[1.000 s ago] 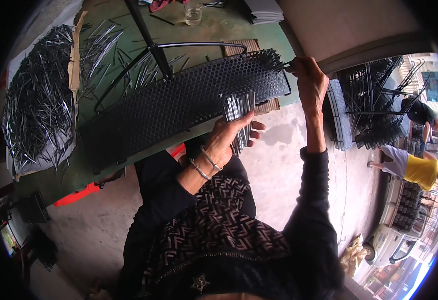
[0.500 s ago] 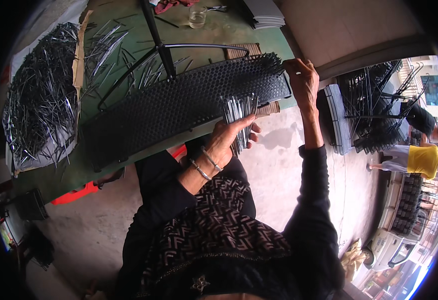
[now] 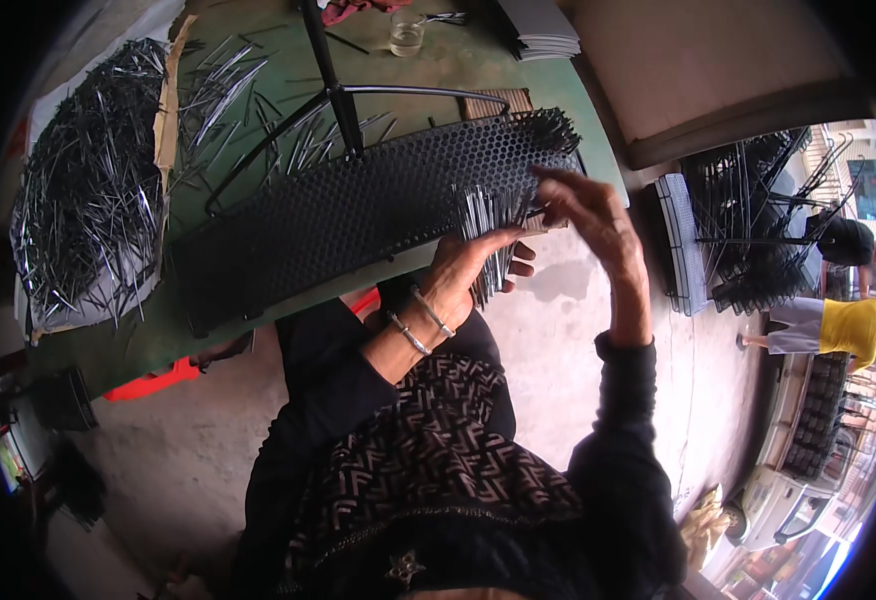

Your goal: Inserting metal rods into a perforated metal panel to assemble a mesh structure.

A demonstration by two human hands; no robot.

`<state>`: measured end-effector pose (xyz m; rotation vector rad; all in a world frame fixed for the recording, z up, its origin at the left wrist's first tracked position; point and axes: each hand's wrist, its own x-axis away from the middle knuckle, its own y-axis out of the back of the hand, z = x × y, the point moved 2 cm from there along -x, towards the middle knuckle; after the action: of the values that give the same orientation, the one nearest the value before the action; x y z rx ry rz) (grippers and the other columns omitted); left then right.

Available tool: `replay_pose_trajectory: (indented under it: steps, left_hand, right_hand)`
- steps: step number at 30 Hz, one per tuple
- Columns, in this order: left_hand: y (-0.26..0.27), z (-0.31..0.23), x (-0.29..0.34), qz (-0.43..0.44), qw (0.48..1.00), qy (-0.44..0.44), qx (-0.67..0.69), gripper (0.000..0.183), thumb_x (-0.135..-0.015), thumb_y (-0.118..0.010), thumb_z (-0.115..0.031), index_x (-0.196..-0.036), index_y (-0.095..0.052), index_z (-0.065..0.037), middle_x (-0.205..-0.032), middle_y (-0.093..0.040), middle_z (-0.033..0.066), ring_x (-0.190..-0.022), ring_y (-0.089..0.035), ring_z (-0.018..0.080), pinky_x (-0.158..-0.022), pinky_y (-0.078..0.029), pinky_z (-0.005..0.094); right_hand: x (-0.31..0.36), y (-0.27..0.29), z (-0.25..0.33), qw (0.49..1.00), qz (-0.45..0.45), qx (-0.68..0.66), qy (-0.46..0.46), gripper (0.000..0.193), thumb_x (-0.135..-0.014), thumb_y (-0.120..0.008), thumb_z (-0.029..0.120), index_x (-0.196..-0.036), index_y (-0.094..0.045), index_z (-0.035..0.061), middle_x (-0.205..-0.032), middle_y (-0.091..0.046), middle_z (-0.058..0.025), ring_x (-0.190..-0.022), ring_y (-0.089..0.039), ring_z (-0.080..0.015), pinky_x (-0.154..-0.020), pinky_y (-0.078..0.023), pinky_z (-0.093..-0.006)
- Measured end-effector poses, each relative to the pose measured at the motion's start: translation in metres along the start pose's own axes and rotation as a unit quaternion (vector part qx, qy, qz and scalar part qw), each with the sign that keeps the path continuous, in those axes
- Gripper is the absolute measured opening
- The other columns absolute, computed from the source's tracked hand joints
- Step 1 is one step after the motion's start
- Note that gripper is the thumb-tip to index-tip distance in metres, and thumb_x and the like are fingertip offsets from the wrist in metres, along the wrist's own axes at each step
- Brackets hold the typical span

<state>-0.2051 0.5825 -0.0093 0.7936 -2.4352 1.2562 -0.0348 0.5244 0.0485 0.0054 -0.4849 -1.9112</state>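
Note:
A bundle of thin, shiny dark strips [image 3: 488, 225] is gripped in my left hand [image 3: 458, 275], fingers wrapped round its middle. The bundle stands in front of the near edge of a long black panel [image 3: 358, 190] full of small holes. At the panel's right end, a cluster of dark strip ends [image 3: 550, 128] sticks up. My right hand [image 3: 598, 215] hovers off that end, just right of the bundle, with the index finger stretched out and the fingers apart. I see nothing held in it, though its fingertips are slightly blurred.
A large heap of dark strips [image 3: 88, 190] fills an open bag at left; loose strips lie on the green table [image 3: 288, 85]. A black metal stand [image 3: 336, 95] rises behind the panel. A glass [image 3: 407, 36] stands farther back. People and stacked racks [image 3: 748, 220] are at right.
My right hand has left the panel's right corner and come down and toward the bundle, its fingers spreading. My left hand still holds the strips. The view has shifted slightly.

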Motion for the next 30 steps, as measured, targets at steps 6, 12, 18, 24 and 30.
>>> replay_pose_trajectory:
  steps: [6,12,18,24,30]
  left_hand:
    - [-0.004,0.003,0.004,-0.014,0.999,-0.008,-0.03,0.031,-0.088,-0.065,-0.028,-0.109,-0.064,-0.005,-0.091,-0.07,0.0093,-0.075,-0.07,0.0188,-0.057,-0.049,0.0268]
    - [-0.004,0.005,0.003,-0.008,0.999,0.011,-0.039,0.032,-0.088,-0.064,-0.027,-0.111,-0.064,-0.005,-0.099,-0.07,0.0119,-0.082,-0.071,0.0224,-0.062,-0.054,0.0296]
    - [0.009,0.012,-0.01,-0.015,0.998,0.042,0.054,0.03,-0.09,-0.062,-0.026,-0.114,-0.062,-0.007,-0.109,-0.067,0.0148,-0.097,-0.067,0.0296,-0.072,-0.058,0.04]
    - [0.007,0.03,-0.018,-0.003,0.993,0.058,0.107,0.031,-0.09,-0.063,-0.027,-0.114,-0.06,-0.008,-0.107,-0.066,0.0148,-0.095,-0.067,0.0294,-0.075,-0.058,0.0414]
    - [0.008,0.034,-0.014,-0.032,0.994,0.054,0.092,0.029,-0.09,-0.063,-0.025,-0.112,-0.059,-0.007,-0.1,-0.066,0.0132,-0.084,-0.067,0.0251,-0.071,-0.058,0.0392]
  right_hand:
    - [0.006,-0.009,-0.012,0.997,0.067,-0.02,0.017,0.02,-0.09,-0.064,0.015,-0.096,-0.064,-0.0037,-0.075,-0.063,-0.0057,-0.07,-0.061,-0.0107,-0.063,-0.05,-0.0247]
    - [0.009,-0.007,-0.013,0.997,0.072,-0.034,0.003,0.017,-0.09,-0.063,0.013,-0.093,-0.061,-0.0035,-0.081,-0.066,-0.0087,-0.072,-0.066,-0.0148,-0.066,-0.053,-0.0266]
    - [0.017,0.023,0.008,0.968,-0.212,0.073,0.11,0.01,-0.09,-0.058,0.004,-0.095,-0.061,-0.0041,-0.082,-0.068,-0.0101,-0.074,-0.069,-0.0175,-0.068,-0.054,-0.0267]
    - [-0.017,0.043,-0.024,0.89,-0.38,0.173,0.182,0.007,-0.091,-0.057,0.005,-0.094,-0.062,0.0003,-0.079,-0.07,-0.0085,-0.074,-0.069,-0.0141,-0.069,-0.054,-0.0249]
    - [-0.029,0.041,-0.042,0.926,-0.331,0.145,0.114,0.014,-0.091,-0.056,0.014,-0.095,-0.063,0.0022,-0.076,-0.07,-0.0073,-0.075,-0.068,-0.0134,-0.07,-0.051,-0.0266]
